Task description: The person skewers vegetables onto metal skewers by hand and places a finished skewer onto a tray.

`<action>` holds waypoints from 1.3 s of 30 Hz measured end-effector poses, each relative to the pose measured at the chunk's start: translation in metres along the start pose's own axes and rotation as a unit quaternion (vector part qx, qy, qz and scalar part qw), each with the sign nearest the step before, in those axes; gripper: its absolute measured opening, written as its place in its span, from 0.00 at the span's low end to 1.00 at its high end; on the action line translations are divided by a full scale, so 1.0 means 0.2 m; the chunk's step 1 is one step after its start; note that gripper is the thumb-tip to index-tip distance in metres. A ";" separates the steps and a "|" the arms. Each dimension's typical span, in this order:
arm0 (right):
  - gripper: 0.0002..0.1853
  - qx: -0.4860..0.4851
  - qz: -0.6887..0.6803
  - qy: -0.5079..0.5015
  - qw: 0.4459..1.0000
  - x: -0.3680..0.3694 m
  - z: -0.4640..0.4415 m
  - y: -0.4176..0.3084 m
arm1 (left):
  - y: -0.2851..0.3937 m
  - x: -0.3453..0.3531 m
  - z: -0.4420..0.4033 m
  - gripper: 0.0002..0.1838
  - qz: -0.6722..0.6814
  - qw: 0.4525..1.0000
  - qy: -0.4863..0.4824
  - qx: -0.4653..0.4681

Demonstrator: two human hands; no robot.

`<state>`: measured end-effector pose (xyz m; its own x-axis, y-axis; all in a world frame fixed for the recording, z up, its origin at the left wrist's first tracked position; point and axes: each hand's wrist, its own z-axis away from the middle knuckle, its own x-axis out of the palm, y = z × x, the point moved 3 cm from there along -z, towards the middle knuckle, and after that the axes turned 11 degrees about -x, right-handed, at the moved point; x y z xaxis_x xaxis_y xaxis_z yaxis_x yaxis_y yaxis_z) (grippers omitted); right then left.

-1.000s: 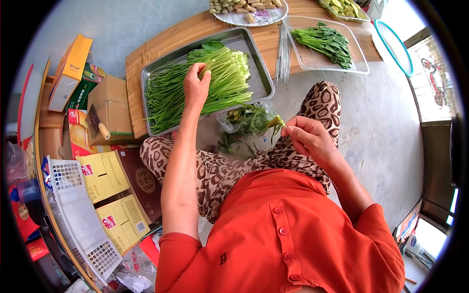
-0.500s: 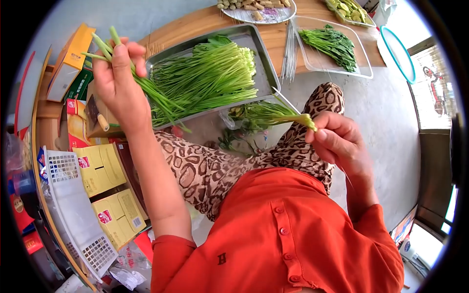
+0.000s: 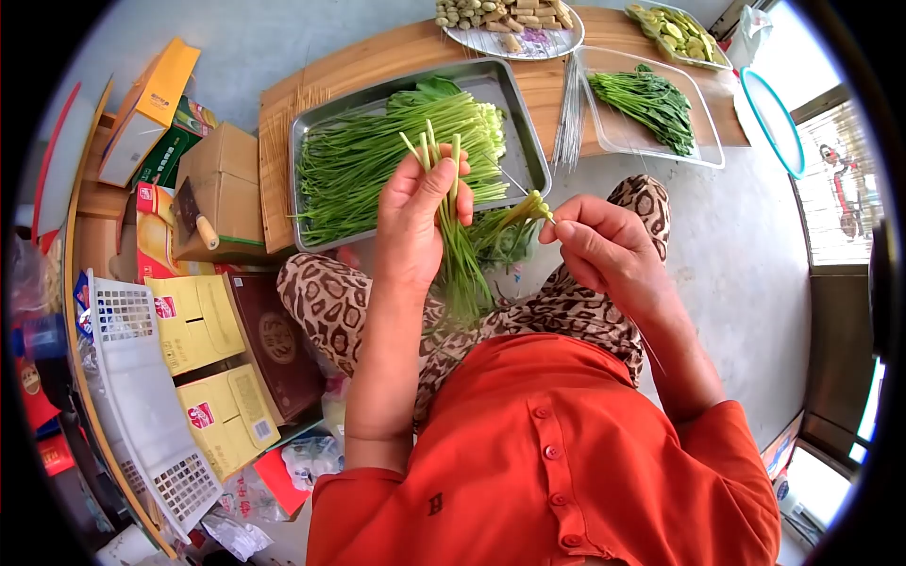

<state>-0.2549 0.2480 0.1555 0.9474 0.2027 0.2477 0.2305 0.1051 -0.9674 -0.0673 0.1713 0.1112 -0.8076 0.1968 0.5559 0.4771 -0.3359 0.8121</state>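
Note:
My left hand is closed round a small bundle of green stalks, their pale cut ends up and their leafy tips hanging over my lap. Near the tray's lower right corner, my right hand pinches the end of a thin skewer. A cluster of pale-ended stems is threaded at that end, its leaves trailing to the left. Behind both hands, a metal tray holds a large heap of long green stalks.
On the wooden table lie a bundle of skewers, a clear tray of leafy greens, a plate of food pieces and a tub of green slices. Cardboard boxes and a white basket stand left.
My left hand took stalks from the tray, lifted them to the left, then brought them right, in front of the tray. My right hand rose with the skewer, then moved back slightly left.

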 end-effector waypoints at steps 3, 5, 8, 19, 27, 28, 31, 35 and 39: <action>0.10 0.011 0.011 -0.003 1.000 0.00 -0.02 0.02 | -0.02 -0.02 0.00 0.11 0.006 1.000 -0.005 -0.014; 0.10 0.014 0.011 -0.006 1.000 0.00 -0.02 0.04 | -0.03 -0.02 0.00 0.11 0.020 0.999 -0.004 -0.025; 0.10 0.019 0.008 -0.013 1.000 0.01 -0.03 0.06 | -0.04 -0.03 0.00 0.11 0.054 0.998 0.011 -0.042; 0.11 0.029 0.008 -0.016 0.999 0.02 -0.05 0.08 | -0.07 -0.05 -0.01 0.14 0.020 0.998 0.009 -0.058; 0.11 0.032 0.023 -0.013 0.999 0.01 -0.05 0.08 | -0.07 -0.04 -0.01 0.11 0.041 0.998 0.010 -0.055; 0.11 0.033 0.023 -0.013 0.999 0.01 -0.05 0.09 | -0.07 -0.04 -0.01 0.11 0.040 0.998 0.009 -0.055; 0.11 0.034 0.025 -0.014 0.999 0.01 -0.04 0.09 | -0.07 -0.04 -0.01 0.14 0.020 0.998 0.000 -0.058; 0.11 0.033 0.028 -0.017 0.999 0.01 -0.04 0.09 | -0.06 -0.05 0.00 0.13 0.001 0.998 0.003 -0.055; 0.11 0.029 0.029 -0.021 0.999 0.01 -0.03 0.09 | -0.05 -0.06 0.01 0.11 -0.018 0.999 0.016 -0.042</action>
<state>-0.2484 0.2436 0.1381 0.9487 0.2497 0.1940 0.1607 0.1477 -0.9759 -0.0620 0.1737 0.0976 -0.8350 0.1822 0.5192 0.4172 -0.4055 0.8133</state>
